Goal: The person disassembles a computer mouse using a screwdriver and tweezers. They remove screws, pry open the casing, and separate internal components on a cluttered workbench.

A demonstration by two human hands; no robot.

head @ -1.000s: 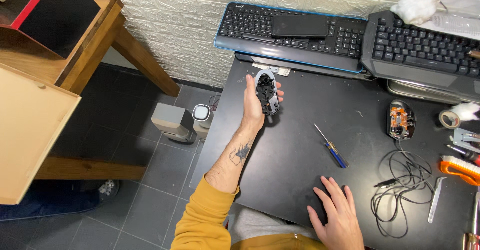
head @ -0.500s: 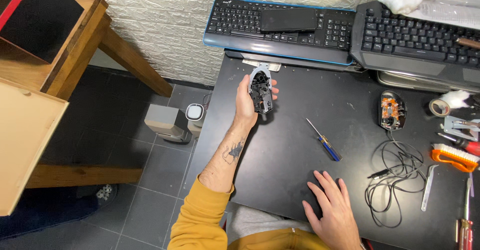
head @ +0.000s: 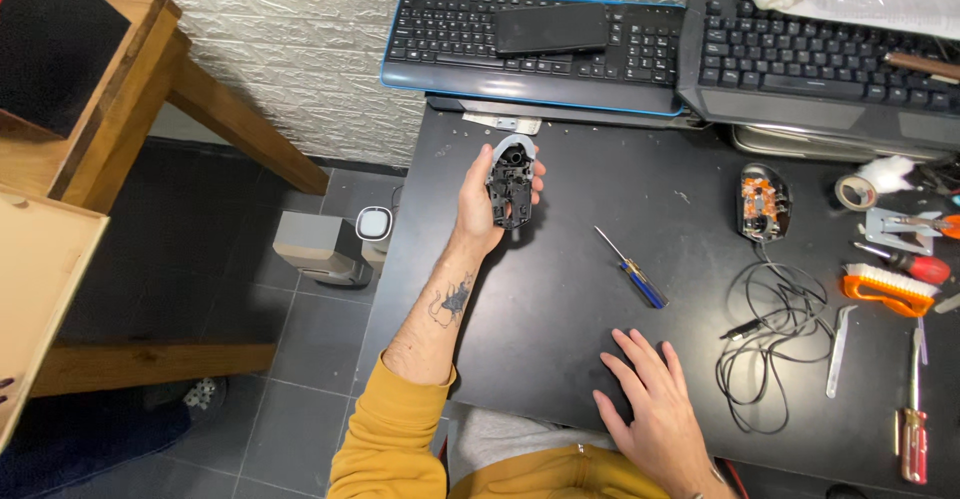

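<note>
The left hand (head: 480, 204) is raised above the table's far-left part, fingers curled around a mouse shell (head: 511, 187), a curved black and grey plastic piece turned so its ribbed hollow inside faces up. The right hand (head: 655, 409) lies flat on the black table (head: 560, 309), fingers spread, holding nothing.

For inspecting the shell well, a grip by the outer edges seems best, keeping fingertips off the thin inner clips and posts, which look easy to snap; tilting it toward the light would likely show the recesses better.

Between the hands lies a slim screwdriver (head: 632, 268) with a blue handle and thin metal shaft. Further right sits the mouse base (head: 763, 202), its orange circuit board exposed, with a thin black cable (head: 780, 329) looped loosely below it. Beyond are an orange brush (head: 890, 290) with pale bristles, a tape roll (head: 853, 192), and two black keyboards (head: 560, 44) leaning against a white textured wall.
</note>
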